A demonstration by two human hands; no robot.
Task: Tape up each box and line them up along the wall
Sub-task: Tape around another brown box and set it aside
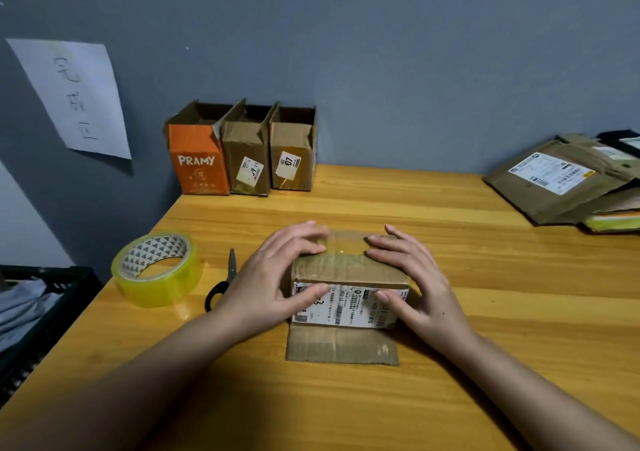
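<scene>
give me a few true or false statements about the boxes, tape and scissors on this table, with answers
1. Both hands press on the box in front. True: the left hand and right hand lie on the cardboard box.
2. The tape roll sits right of that box. False: it sits to its left.
3. Three boxes stand by the wall. True: an orange box and two brown boxes.
4. The scissors are in the right hand. False: they lie on the table, between roll and box.
</scene>
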